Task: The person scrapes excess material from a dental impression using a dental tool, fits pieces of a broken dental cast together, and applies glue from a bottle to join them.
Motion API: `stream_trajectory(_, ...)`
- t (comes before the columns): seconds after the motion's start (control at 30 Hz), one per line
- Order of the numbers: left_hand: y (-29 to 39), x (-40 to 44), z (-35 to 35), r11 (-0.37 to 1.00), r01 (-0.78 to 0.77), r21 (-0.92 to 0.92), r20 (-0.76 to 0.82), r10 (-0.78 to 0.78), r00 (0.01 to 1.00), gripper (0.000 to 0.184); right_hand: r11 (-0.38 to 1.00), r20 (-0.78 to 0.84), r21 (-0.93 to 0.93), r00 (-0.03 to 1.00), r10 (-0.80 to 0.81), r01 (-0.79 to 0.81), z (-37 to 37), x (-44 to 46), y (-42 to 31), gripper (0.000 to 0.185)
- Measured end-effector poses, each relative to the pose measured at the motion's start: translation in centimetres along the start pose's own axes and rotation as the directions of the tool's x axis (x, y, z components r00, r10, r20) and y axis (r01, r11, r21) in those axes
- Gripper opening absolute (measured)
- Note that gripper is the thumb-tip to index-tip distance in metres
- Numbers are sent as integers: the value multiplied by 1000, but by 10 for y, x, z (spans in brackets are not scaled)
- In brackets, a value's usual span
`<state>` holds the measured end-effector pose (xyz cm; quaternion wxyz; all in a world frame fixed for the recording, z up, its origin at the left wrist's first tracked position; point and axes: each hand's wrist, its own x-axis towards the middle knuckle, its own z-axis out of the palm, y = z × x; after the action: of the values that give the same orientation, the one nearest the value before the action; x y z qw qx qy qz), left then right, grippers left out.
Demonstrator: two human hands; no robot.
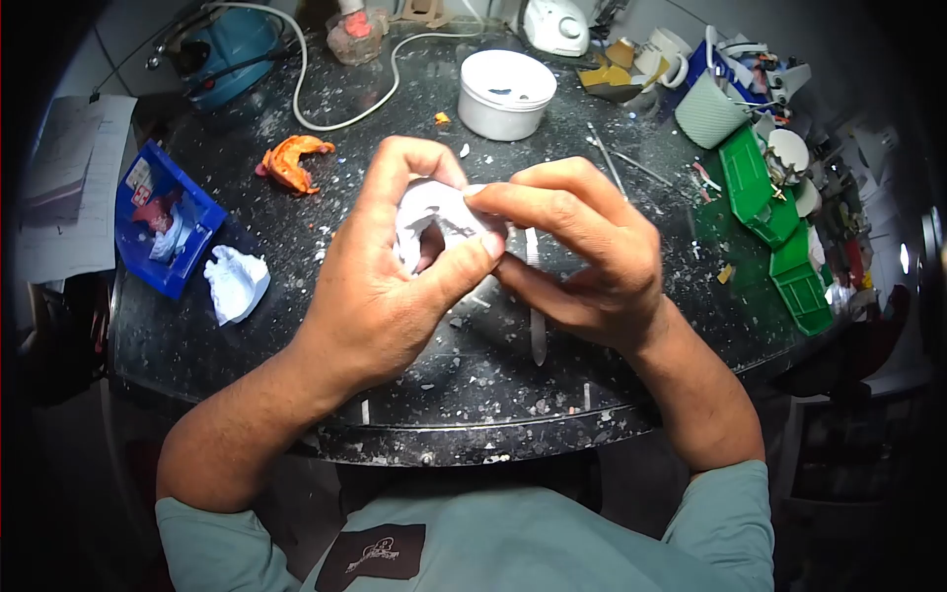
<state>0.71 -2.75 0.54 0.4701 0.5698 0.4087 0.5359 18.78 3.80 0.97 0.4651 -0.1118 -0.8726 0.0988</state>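
Note:
A white plaster dental cast point(449, 205) is held up over the middle of the dark workbench. My left hand point(370, 276) wraps round it from the left, its thumb across the near side. From the right, my right hand point(597, 242) grips the cast's edge with its fingertips; the fingers cover part of that side. Below my right hand a metal-bladed knife or spatula point(537, 335) lies on the bench. Another white plaster cast point(237, 284) rests at the left, beside a blue tray point(182, 271). An orange horseshoe-shaped piece point(294, 163) lies beyond my left hand.
At the back stand a white tub point(506, 113) and a white device point(555, 27) with a cable. Green trays point(755, 187) and a pale textured cup point(708, 113) crowd the right side. Thin tools point(646, 168) and plaster crumbs lie scattered on the speckled bench point(345, 424).

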Motion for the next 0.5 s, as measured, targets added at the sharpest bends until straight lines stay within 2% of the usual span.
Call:
stream_trajectory(0.03, 0, 0, 0, 1000, 5, -23, 1, -5, 1000, 36, 1000, 2, -9, 1000, -4, 4, -2, 1, -1, 41)
stream_trajectory(0.07, -3, 0, -1, 1000, -25, 3, 0, 25, 1000, 37, 1000, 21, 15, 1000, -11, 11, -4, 1, 1, 48)
stream_trajectory(0.13, 0, 1, 2, 997, -18, -77, -25, 16, 1000, 33, 998, 60, 64, 998, -26, 22, -9, 1, 6, 60)
stream_trajectory(0.2, 2, 2, -2, 999, 21, -43, -22, -22, 1000, 34, 980, 58, 177, 993, -102, 90, -33, 14, 21, 64)
stream_trajectory(0.23, 2, 3, -3, 999, 18, -32, -32, -19, 999, 35, 969, -29, 221, 992, 122, -113, -45, 13, 34, 58)
stream_trajectory(0.27, -3, 5, -2, 1000, -21, -13, -55, 20, 998, 35, 906, -114, 307, 934, 338, -291, -57, 12, 47, 53)
stream_trajectory(0.3, -7, 6, -1, 998, -56, 12, -84, 57, 995, 36, 920, -129, 289, 942, 311, -264, -56, 12, 49, 47)
stream_trajectory(0.33, -7, 6, -1, 998, -56, 23, -83, 58, 995, 36, 903, -259, 222, 870, 419, -368, -68, 15, 73, 38)
stream_trajectory(0.37, -7, 5, -2, 998, -57, 33, -84, 59, 995, 35, 863, -312, 152, 806, 504, -481, -84, 14, 107, 31)
stream_trajectory(0.43, -5, 7, -4, 997, -60, 57, -82, 65, 995, 35, 682, -359, 132, 606, 709, -719, -115, 3, 189, 23)
stream_trajectory(0.5, -5, 6, -6, 996, -53, 78, -87, 60, 994, 36, 489, -362, 69, 435, 825, -870, -133, -4, 244, 21)
